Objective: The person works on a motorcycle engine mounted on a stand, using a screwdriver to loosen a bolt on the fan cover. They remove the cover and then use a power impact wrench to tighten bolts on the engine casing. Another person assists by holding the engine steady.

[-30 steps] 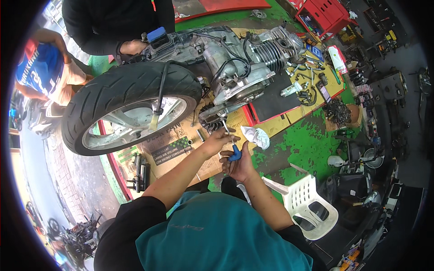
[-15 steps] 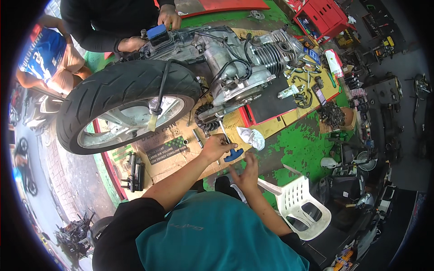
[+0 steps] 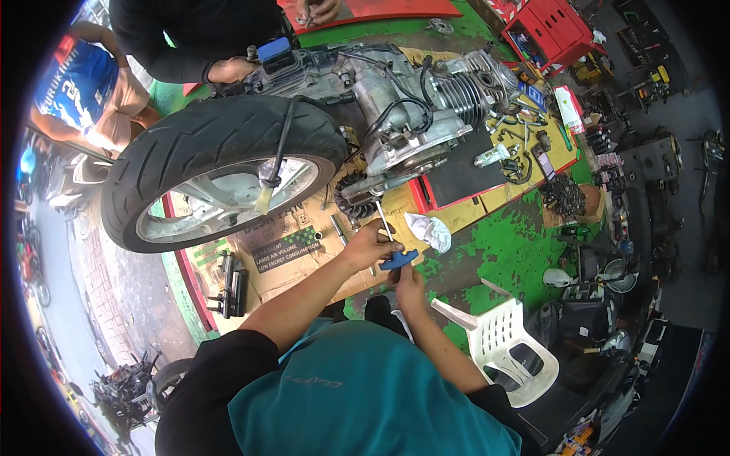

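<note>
Gripping a blue-handled T-wrench (image 3: 397, 259), both hands worked at the engine's near side in the head view. Left hand (image 3: 367, 245) curled round the steel shaft; right hand (image 3: 407, 283) pinched the blue handle from below. Its long axis ran from the handle up and slightly left to the engine block (image 3: 403, 129), tip apparently seated under the casing, though detail was poor. White rag (image 3: 428, 230) lay just right; tyre (image 3: 220, 163) crowded the left. Open cardboard (image 3: 304, 262) remained nearside.

tyre (image 3: 220, 144) left of engine (image 3: 411, 114) | rag (image 3: 428, 229) before engine
</note>
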Tool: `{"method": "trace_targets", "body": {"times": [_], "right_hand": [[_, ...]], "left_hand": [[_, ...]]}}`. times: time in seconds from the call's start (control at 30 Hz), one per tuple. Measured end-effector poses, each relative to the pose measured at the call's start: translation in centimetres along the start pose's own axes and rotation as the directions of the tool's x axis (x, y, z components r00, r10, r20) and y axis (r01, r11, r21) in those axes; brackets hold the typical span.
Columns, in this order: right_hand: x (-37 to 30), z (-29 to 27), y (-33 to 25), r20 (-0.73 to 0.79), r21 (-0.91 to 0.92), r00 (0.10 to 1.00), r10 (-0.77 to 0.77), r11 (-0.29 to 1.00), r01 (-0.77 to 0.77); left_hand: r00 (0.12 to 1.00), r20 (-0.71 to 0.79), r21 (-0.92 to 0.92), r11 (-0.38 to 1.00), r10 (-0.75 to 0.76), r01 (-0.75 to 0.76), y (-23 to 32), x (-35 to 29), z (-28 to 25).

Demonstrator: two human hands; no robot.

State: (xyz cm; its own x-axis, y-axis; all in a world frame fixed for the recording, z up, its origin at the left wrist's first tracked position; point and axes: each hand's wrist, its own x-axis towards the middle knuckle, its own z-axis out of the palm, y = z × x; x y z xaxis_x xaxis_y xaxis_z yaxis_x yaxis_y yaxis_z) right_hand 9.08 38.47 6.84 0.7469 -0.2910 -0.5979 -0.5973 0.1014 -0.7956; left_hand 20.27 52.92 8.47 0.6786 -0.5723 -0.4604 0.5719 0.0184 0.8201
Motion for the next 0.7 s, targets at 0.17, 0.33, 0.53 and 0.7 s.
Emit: {"method": "trace_targets", "body": {"times": [0.17, 0.33, 0.53, 0.7], "right_hand": [[-2.4, -0.9, -1.5, 0.063, -0.601, 0.729, -0.681, 0.557, 0.573], [1.3, 0.2, 0.3, 0.093, 0.533, 0.991, 0.092, 0.837, -0.128], [1.0, -1.2, 0.6, 0.027, -0.156, 0.999, 0.021, 0.988, -0.016], [-1.9, -1.1, -1.7, 0.058, -0.649, 0.556, -0.829, 0.392, 0.652]], "left_hand": [[0.964, -0.232, 0.364, 0.931, 0.131, -0.039, 1.7, -0.3, 1.4], [0.966, -0.173, 0.258, 0.955, 0.194, -0.145, -0.7, 0.6, 1.3], [0.998, 0.025, 0.001, 0.999, 0.051, -0.051, -0.5, 0.5, -0.7], [0.992, -0.128, 0.158, 0.987, -0.006, 0.026, 1.3, 0.1, 0.4]]}}
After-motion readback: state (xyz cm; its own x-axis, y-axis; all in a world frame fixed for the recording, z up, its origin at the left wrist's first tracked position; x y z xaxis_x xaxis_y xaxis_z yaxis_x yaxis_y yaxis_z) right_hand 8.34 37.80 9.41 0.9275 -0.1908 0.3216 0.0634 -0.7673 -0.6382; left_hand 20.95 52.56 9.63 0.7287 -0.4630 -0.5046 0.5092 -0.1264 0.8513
